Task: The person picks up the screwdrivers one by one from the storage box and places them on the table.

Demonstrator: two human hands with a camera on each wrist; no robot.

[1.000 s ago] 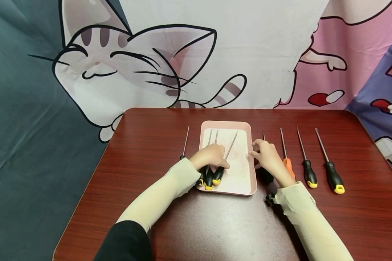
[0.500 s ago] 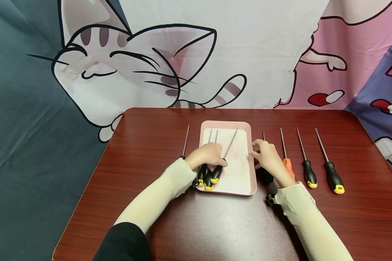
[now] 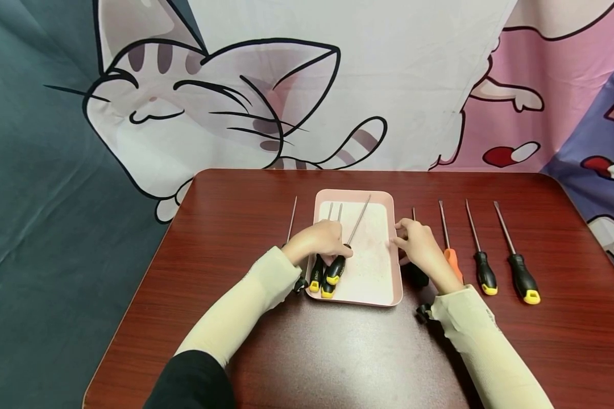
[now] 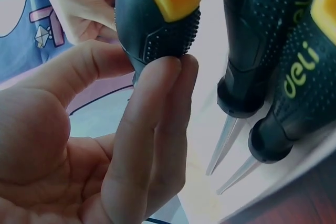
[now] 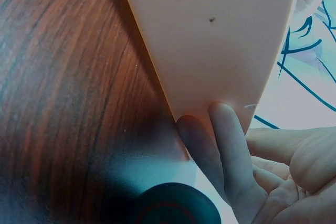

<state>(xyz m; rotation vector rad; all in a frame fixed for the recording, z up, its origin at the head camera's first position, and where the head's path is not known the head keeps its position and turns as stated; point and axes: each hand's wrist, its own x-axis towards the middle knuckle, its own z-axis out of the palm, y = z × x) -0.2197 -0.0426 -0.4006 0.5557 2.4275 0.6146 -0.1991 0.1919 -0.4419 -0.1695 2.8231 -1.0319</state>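
Red-brown table below, and the left hand pinches a screwdriver, two more screwdrivers beside it! Right hand, fingers extended, touches the pink tray.

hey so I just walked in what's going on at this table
A person's left hand pinches a black-and-yellow screwdriver over the pink tray, while their right hand touches the tray's outer right side. Two similar screwdrivers lie in the tray's left part. Outside it on the table, a partly hidden screwdriver lies to the left and four others to the right, including an orange-handled one.
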